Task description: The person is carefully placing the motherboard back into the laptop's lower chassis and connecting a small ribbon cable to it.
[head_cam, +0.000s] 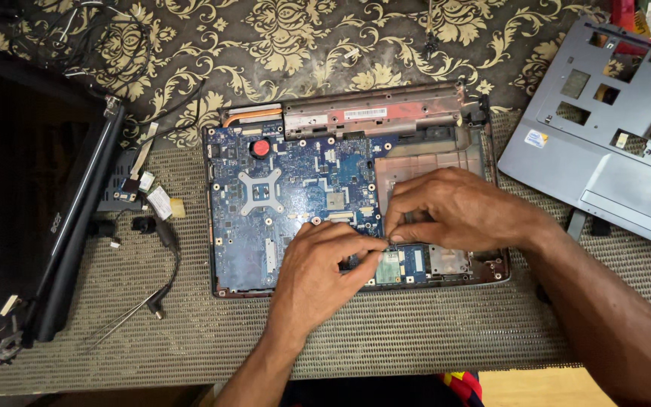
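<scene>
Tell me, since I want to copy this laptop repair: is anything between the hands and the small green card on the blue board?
Nothing visible. Both hands, left hand and right hand, are already at the small green card, fingers pinched together just above it on the blue board. Their tips hide the exact contact point.

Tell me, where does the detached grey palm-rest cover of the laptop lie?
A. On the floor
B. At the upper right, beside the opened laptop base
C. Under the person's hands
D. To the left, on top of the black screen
B: the grey palm-rest cover lies at the upper right, beside the opened laptop base, while the left hand and right hand work over the blue motherboard.
</scene>
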